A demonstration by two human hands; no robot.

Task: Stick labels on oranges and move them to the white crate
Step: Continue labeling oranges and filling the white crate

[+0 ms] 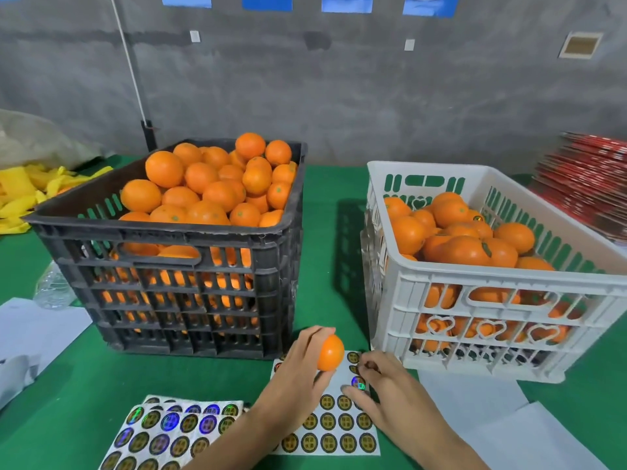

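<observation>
My left hand (298, 371) grips an orange (329, 353) just above a label sheet (330, 432) lying on the green table. Beside it, my right hand (383, 388) has its fingers curled down on that sheet, with the fingertips at a shiny round label (358, 382). A black crate (169, 239) heaped with oranges stands at the left. To the right stands the white crate (492, 286), partly filled with oranges, one of them showing a label (477, 218).
More label sheets (163, 432) lie at the front left. White papers (509, 422) lie by the white crate and at the left edge. Yellow foam nets (23, 195) are piled back left, red cartons (590, 184) back right. A plastic bottle (54, 290) lies beside the black crate.
</observation>
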